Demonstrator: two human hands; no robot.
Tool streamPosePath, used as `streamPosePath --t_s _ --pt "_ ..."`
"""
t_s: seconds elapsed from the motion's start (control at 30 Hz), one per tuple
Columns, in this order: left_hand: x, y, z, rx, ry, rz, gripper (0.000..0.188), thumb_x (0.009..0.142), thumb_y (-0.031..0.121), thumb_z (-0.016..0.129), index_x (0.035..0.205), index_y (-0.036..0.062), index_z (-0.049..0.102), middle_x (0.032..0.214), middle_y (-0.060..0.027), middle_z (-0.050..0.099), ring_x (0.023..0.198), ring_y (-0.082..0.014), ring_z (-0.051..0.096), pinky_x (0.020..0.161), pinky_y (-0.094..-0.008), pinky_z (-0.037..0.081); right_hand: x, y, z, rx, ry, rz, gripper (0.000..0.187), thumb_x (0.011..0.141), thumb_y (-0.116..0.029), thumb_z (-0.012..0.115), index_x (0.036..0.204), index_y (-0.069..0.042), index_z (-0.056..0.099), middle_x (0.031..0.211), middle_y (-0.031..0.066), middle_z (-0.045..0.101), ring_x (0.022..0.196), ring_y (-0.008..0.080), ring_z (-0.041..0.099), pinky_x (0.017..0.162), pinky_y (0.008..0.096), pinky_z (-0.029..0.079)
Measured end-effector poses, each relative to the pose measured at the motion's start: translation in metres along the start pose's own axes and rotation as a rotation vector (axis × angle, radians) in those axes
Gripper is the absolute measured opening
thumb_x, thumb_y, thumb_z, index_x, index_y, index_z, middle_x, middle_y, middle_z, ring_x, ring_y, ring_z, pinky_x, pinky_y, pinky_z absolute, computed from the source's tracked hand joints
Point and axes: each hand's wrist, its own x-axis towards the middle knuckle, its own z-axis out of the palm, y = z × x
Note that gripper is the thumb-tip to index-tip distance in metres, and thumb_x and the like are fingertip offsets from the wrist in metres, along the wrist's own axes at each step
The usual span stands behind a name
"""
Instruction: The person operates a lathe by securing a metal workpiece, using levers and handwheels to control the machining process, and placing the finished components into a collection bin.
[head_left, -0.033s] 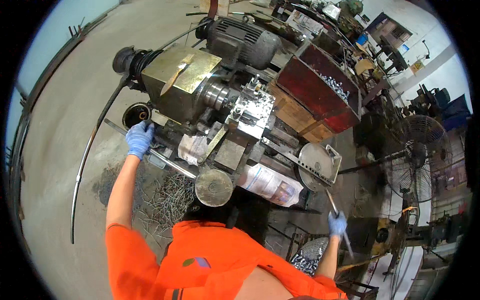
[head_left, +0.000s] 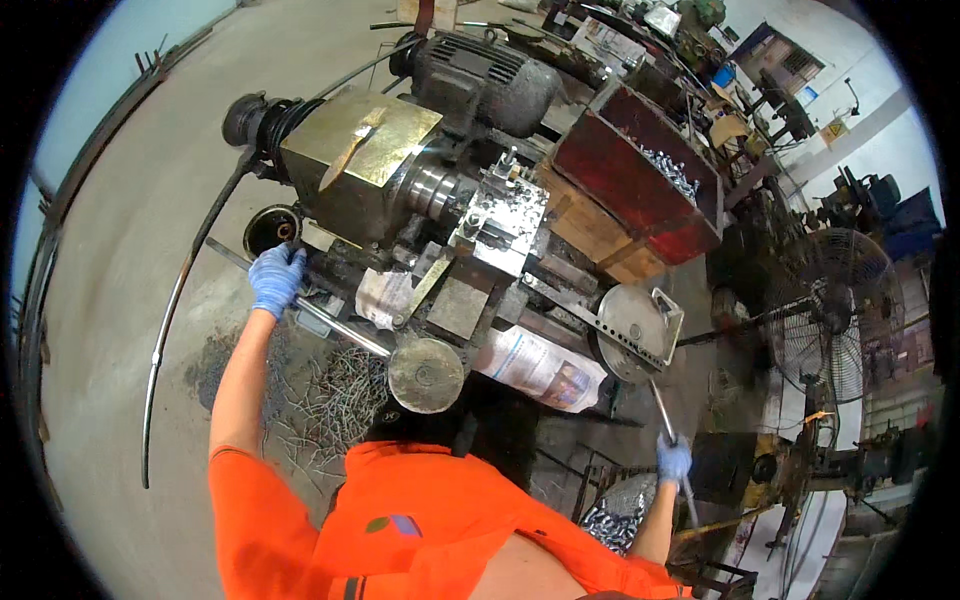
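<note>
My left hand [head_left: 276, 280], in a light blue glove, is closed round a long metal lever [head_left: 345, 332] that runs to a round metal disc [head_left: 426, 376] in front of me. At the lower right, my gloved right hand [head_left: 674, 458] grips a metal rod handle [head_left: 660, 405] below a round steel plate [head_left: 628, 330] on the machine's right end. Between the hands stands a lathe-like machine, with a shiny spindle [head_left: 432, 192] beside a metal tool block [head_left: 505, 225]. A brush with a wooden handle [head_left: 342, 166] lies on its brassy headstock cover [head_left: 405, 135].
Behind the machine are an electric motor [head_left: 485, 82] and a red bin [head_left: 625, 165] of small metal parts. Metal shavings [head_left: 335, 405] litter the floor at left. A basket of shiny parts [head_left: 612, 525] sits near my right forearm. A large fan [head_left: 835, 305] stands at right.
My right hand and its rod have shifted slightly downward. My left hand stays on its lever.
</note>
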Motion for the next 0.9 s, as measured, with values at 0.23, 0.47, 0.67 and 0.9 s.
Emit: streamPosePath --t_s 0.23,0.47,0.67,0.9 --pt "0.005 -0.01 0.008 -0.014 0.08 -0.016 0.029 0.081 0.036 0.059 0.091 0.0113 0.068 0.083 -0.0151 0.065 0.081 -0.0329 0.062 0.07 -0.0423 0.048 -0.101 0.133 -0.024 -0.128 -0.234 0.462 0.037 0.07 -0.036 0.063 0.083 -0.001 0.067 0.081 0.0236 0.064 0.083 0.0398 0.062 0.072 0.0452 0.048" --pt "0.003 -0.004 0.001 -0.06 0.084 -0.064 0.03 0.082 0.035 0.058 0.095 0.0096 0.067 0.088 -0.0136 0.066 0.081 -0.0311 0.063 0.071 -0.04 0.049 -0.119 0.131 -0.013 -0.162 -0.146 0.467 0.034 0.067 -0.031 0.064 0.076 0.002 0.065 0.076 0.0245 0.063 0.078 0.0399 0.062 0.071 0.0442 0.048" --pt "0.004 -0.004 -0.003 -0.031 0.08 -0.071 0.029 0.082 0.036 0.058 0.096 0.0117 0.067 0.087 -0.0134 0.066 0.081 -0.0316 0.063 0.071 -0.0408 0.049 -0.121 0.121 -0.021 -0.1 -0.193 0.505 0.033 0.065 -0.028 0.064 0.079 0.002 0.065 0.079 0.0258 0.063 0.079 0.04 0.062 0.071 0.0442 0.048" --pt "0.004 -0.005 0.001 -0.043 0.093 -0.078 0.03 0.081 0.038 0.057 0.095 0.0129 0.068 0.087 -0.0134 0.066 0.083 -0.032 0.062 0.072 -0.0423 0.048 -0.123 0.134 -0.013 -0.146 -0.201 0.532 0.035 0.063 -0.026 0.065 0.085 0.001 0.066 0.087 0.0256 0.064 0.086 0.0388 0.062 0.075 0.0431 0.048"
